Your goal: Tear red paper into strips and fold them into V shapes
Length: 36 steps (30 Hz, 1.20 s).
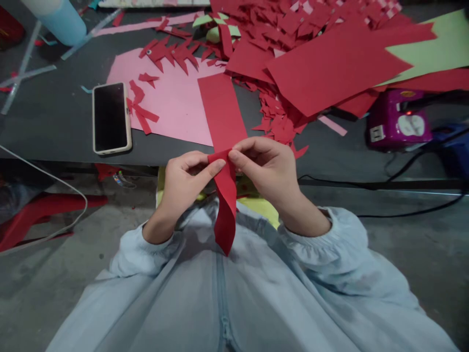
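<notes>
Between my two hands is a red paper strip [225,195], pinched at its folded top edge, with the long end hanging down over my jacket. My left hand [186,178] holds the left corner between thumb and fingers. On the right corner, my right hand [267,168] has its thumb and forefinger closed. Just beyond the hands a wider red paper piece [223,107] lies partly over a pink sheet [179,107]; whether it joins the held strip I cannot tell. Red cut-out shapes [161,53] lie on the pink sheet.
A phone [110,117] lies near the table's front edge at left. Large red sheets [337,68] and a heap of red scraps [278,117] spread at right. Beyond them stands a purple box [397,122] with black cables. A blue-white bottle [58,22] stands at far left.
</notes>
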Available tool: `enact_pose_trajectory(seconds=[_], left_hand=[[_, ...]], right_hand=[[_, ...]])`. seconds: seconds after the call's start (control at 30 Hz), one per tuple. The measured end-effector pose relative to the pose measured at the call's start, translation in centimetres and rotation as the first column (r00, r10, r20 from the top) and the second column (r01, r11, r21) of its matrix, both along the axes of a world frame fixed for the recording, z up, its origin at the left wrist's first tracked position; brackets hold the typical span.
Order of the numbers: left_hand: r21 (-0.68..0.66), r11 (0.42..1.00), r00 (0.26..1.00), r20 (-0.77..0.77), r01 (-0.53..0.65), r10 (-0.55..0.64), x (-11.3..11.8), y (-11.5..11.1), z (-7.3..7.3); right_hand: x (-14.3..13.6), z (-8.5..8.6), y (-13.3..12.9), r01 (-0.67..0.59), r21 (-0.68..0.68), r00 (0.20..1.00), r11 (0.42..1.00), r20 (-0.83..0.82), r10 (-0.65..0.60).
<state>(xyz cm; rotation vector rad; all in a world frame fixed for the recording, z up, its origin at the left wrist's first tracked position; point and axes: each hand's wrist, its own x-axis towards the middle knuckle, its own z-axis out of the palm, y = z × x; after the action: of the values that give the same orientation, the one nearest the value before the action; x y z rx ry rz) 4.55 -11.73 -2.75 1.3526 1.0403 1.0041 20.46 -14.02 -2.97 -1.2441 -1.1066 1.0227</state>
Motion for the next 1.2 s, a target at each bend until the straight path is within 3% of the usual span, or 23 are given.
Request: enact_pose_trajectory(seconds=[0.43,0.67,0.87,1.2], left_hand=[[0.070,0.997,0.999,0.013,-0.041,0.040,0.3,0.4,-0.6],[0.018,0.999,0.999,0.019,-0.038,0.038,0.3,0.6,-0.5],[0.044,0.996,0.997,-0.009,-0.080,0.080,-0.1,1.1,-0.6],[0.148,0.980,0.991,0.014,-0.134,0.134,0.3,1.7,-0.1]], right_hand=[[0.1,-0.2,0.6,0.020,-0.001,0.996,1.000,-0.082,-0.020],[0.3,0.1,0.7,0.082,0.011,0.997,0.997,0.001,-0.082],[0.7,-0.2,0.6,-0.077,-0.159,0.997,0.984,-0.030,0.073],[1.3,-0.2,0.5,-0.145,-0.185,0.981,0.972,0.104,0.166]])
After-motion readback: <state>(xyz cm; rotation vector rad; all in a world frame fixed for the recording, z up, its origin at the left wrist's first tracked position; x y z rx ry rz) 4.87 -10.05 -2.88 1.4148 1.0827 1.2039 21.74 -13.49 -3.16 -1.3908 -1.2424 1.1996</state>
